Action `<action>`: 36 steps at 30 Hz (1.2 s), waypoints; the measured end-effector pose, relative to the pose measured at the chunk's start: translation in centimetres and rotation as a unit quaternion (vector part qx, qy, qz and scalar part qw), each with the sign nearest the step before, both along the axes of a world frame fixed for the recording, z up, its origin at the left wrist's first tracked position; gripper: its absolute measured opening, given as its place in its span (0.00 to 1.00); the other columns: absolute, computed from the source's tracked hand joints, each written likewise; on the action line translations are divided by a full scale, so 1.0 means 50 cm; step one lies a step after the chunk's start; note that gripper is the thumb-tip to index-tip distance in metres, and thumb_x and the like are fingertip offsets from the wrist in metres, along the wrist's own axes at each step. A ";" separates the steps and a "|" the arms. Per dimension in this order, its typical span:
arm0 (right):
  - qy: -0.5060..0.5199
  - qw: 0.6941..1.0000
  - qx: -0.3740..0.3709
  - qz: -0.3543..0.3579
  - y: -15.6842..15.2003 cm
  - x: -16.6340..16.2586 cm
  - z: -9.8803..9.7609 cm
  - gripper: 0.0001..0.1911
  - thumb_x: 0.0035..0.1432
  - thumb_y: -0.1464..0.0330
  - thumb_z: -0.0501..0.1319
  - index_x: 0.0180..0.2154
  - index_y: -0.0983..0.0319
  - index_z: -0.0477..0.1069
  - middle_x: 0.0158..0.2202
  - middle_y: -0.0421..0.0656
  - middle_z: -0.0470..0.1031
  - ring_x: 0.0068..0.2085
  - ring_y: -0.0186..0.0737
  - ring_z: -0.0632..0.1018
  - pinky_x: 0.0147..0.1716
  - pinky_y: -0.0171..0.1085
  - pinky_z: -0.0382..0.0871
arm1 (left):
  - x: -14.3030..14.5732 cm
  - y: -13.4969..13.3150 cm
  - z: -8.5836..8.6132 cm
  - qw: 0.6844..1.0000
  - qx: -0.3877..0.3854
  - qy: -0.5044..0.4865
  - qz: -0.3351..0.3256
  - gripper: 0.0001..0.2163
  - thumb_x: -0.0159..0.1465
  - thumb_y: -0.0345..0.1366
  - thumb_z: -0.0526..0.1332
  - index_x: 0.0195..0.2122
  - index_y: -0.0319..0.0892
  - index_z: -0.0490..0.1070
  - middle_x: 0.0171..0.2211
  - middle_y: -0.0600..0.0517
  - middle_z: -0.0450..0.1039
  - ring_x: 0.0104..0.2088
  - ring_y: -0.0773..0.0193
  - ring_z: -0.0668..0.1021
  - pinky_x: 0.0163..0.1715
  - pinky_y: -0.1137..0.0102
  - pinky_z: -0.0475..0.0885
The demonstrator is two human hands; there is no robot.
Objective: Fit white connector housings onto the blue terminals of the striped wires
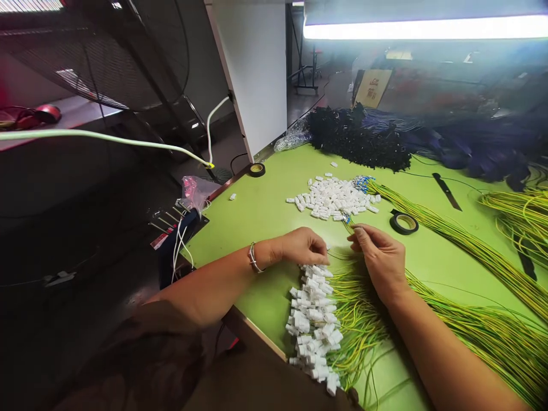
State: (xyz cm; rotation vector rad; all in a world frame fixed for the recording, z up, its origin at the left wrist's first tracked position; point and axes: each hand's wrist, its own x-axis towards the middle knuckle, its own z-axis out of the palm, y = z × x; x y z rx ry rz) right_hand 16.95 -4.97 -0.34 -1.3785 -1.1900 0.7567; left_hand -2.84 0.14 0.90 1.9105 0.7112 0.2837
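My left hand (306,246), fingers curled closed, is at the top of a row of white plastic connectors (314,314) fitted on yellow-green wires (359,319). A tiny white bit shows by its fingertips, but what they hold is hidden. My right hand (382,257) pinches a few thin yellow-green wires between thumb and fingers. Their ends carry blue-and-metal terminals (346,217), which point toward a heap of loose white connectors (331,196). Behind the heap's right side lies a bundle of wires with blue terminals (363,183).
Black tape rolls lie on the green table (240,240): one roll (404,222) at right, another roll (257,169) at the left edge. A dark blade (446,191) lies farther right. Black-ended cables (359,137) pile up behind. A lamp (423,27) hangs above; a white panel (257,74) stands left.
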 end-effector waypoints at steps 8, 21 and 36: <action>-0.142 0.986 -0.036 0.075 0.002 -0.009 -0.012 0.18 0.55 0.64 0.57 0.43 0.65 0.78 0.37 0.48 0.81 0.39 0.44 0.79 0.43 0.42 0.70 | -0.053 0.085 -0.013 0.892 0.345 0.016 0.292 0.06 0.61 0.29 0.60 0.35 0.40 0.78 0.36 0.47 0.76 0.38 0.62 0.76 0.43 0.67 0.70; -0.143 0.978 -0.119 0.094 -0.001 -0.002 -0.007 0.10 0.54 0.61 0.59 0.29 0.61 0.72 0.24 0.41 0.77 0.21 0.35 0.72 0.26 0.36 0.65 | -0.046 0.106 -0.043 0.892 0.327 0.072 0.304 0.04 0.57 0.27 0.63 0.32 0.40 0.76 0.34 0.49 0.75 0.35 0.62 0.74 0.40 0.67 0.69; -0.148 0.975 -0.107 0.131 0.002 0.000 0.011 0.16 0.54 0.57 0.57 0.25 0.62 0.71 0.19 0.37 0.64 0.22 0.33 0.63 0.24 0.34 0.60 | 0.036 0.010 -0.028 0.893 -0.253 -0.277 0.249 0.15 0.47 0.36 0.73 0.34 0.34 0.75 0.29 0.50 0.76 0.29 0.69 0.78 0.34 0.71 0.73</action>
